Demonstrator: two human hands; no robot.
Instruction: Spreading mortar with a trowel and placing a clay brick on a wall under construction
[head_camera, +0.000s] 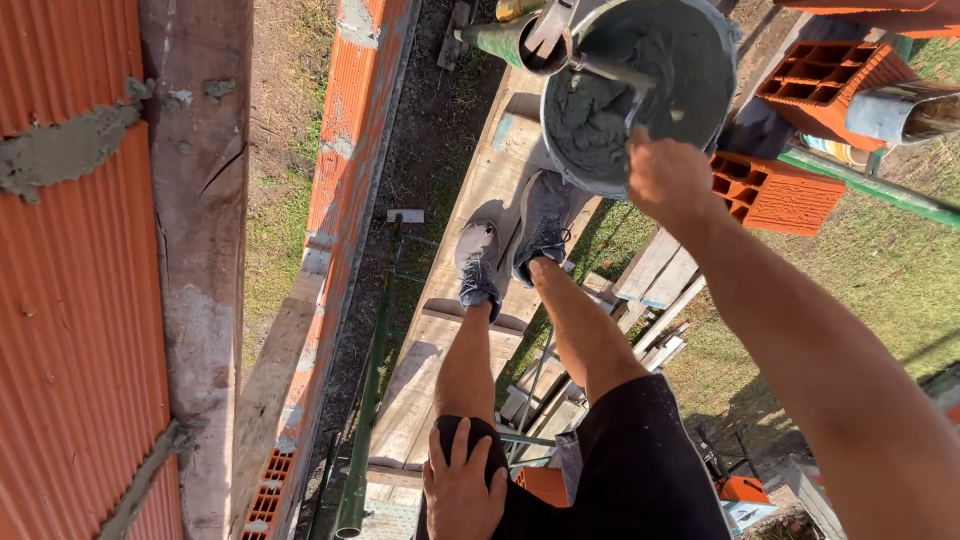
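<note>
High on a scaffold plank (470, 230) beside the half-built brick wall (70, 330), your right hand (668, 180) grips a trowel (600, 68) in the still-full mortar bucket (640, 90) far ahead, your left hand (463, 480) flat, empty, on your knee.

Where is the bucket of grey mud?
In the head view the bucket sits at the top, on the plank beyond the shoes, with the right hand at its rim.
</note>
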